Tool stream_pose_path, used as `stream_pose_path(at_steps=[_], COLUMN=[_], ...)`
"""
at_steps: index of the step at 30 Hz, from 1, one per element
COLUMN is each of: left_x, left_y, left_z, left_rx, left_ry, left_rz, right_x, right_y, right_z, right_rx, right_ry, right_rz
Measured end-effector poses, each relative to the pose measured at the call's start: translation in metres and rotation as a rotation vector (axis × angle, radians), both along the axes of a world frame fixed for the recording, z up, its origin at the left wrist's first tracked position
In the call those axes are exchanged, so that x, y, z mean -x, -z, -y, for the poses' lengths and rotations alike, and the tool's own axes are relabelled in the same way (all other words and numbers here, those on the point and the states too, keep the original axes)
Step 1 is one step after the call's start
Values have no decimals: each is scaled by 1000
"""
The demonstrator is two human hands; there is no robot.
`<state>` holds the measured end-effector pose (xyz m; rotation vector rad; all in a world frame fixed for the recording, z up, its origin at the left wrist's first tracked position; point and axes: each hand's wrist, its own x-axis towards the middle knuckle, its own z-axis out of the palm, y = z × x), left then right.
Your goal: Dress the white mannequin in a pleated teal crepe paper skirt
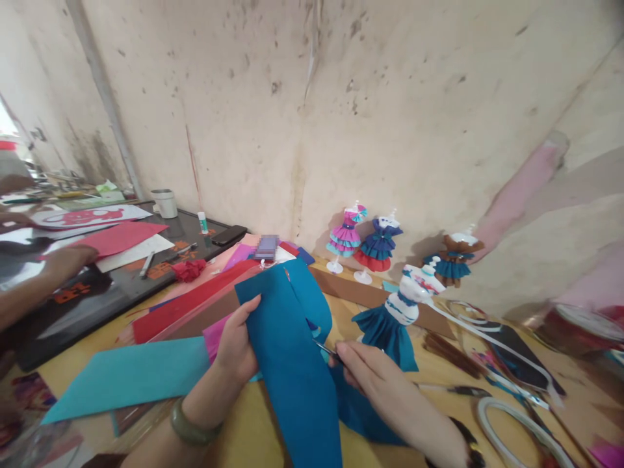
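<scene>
My left hand (237,344) is closed on the left edge of a long teal-blue crepe paper sheet (295,370), thumb on its front face. The sheet hangs toward me, and a strip of it curls away at the upper right along a slit. My right hand (373,374) is closed around scissors (325,350); their metal blades touch the paper's right edge, while the handles are mostly hidden by my fingers. Just beyond my right hand stands a small dress form (412,292) with a white top and a pleated teal skirt (390,335).
Against the wall are a pink dress form (344,237), a blue one (380,244) and a brown one (455,260). A light-blue sheet (131,374) lies left. White cord (517,422) lies right. Another person's hand (73,260) is over the black board (92,299).
</scene>
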<state>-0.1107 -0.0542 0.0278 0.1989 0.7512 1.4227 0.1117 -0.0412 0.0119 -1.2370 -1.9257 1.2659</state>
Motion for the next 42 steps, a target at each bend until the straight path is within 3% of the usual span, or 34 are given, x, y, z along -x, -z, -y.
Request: stream_pose_path(at_steps=[4,8,17,22,26,35,42], left_x=[-2,-2,-4,-6,-4,-4,-9], left_y=[-2,0,3,5,7,10,14], left_z=[1,1,0,0,0,0,1], left_rx=[42,-2,-16,-76,-81,-139,-131], left_ry=[-13,56,78,162,158,255,201], left_rz=[-17,8,46,93,92,97,75], right_x=[-12,-8,2,10,14,18,24], right_y=[-13,-21,-13,-8,-5,-9,-11], right_z=[8,12,9,8,7,9,11], right_rx=[64,60,12,38,66,-2,-142], right_ry=[8,73,27,-33,-68,-21,47], right_rz=[6,30,-149,-62,-23,16,64])
